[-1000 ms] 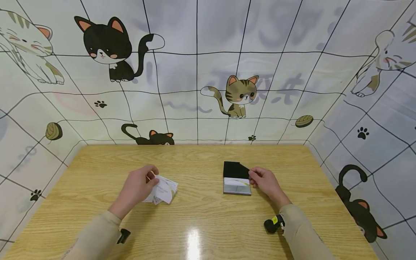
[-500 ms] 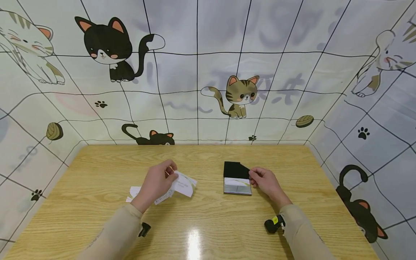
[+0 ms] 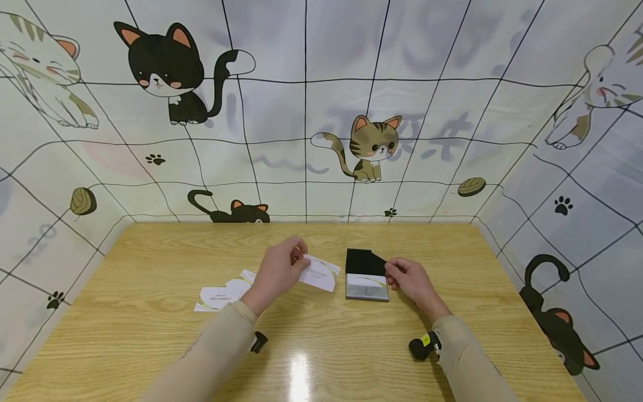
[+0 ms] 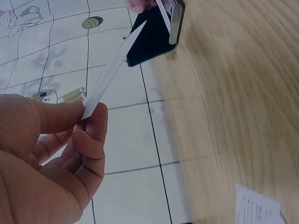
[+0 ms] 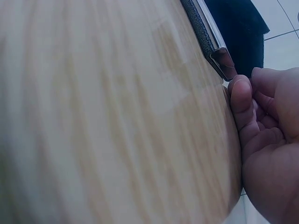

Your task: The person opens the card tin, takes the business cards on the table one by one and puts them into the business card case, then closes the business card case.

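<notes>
The work looks part done. The case (image 3: 366, 292) lies open on the table (image 3: 351, 346), its lid (image 3: 360, 262) raised, and at least one white card (image 3: 365, 280) already sits inside; how many lie beneath cannot be told. The left hand (image 3: 283, 267) pinches another card (image 3: 318, 273) between thumb and fingers, just left of the case and apart from it, so this one is not yet in. The right hand (image 3: 411, 279), at the case's right edge, has thumb and finger clamped on the lid's corner. Left of the case, well apart, overlapping loose cards (image 3: 218, 297) appear to remain, partly hidden by the left hand. The lid is not yet closed either.
</notes>
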`<action>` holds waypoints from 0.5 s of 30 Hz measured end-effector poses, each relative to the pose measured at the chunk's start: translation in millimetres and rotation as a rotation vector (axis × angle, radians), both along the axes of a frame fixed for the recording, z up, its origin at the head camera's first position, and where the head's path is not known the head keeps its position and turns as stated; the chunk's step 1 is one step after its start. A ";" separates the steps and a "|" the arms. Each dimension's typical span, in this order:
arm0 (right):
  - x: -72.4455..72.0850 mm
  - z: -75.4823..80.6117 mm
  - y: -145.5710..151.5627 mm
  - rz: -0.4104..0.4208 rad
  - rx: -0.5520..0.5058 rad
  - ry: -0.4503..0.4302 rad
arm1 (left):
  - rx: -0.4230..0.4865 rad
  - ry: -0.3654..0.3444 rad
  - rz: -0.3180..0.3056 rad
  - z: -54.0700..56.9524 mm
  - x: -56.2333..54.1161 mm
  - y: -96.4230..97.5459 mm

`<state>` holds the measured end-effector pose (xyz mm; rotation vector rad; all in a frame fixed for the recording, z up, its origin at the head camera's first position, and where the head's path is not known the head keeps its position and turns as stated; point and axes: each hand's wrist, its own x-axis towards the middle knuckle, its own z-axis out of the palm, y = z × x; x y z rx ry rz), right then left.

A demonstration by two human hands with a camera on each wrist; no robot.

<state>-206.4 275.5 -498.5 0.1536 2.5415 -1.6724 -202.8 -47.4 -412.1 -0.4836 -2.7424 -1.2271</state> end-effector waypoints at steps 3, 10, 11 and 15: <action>0.4 0.3 -0.1 0.000 0.004 0.001 | 0.013 -0.008 -0.025 -0.3 -1.0 11.9; -0.2 0.0 0.0 -0.001 0.009 0.004 | 0.021 -0.023 -0.068 -10.0 -6.3 34.4; -0.6 -0.4 0.1 -0.002 0.010 0.004 | 0.022 -0.027 -0.071 -11.5 -6.9 37.0; -1.6 -2.5 0.8 -0.007 0.012 0.002 | 0.013 -0.032 -0.081 -16.9 -7.9 44.9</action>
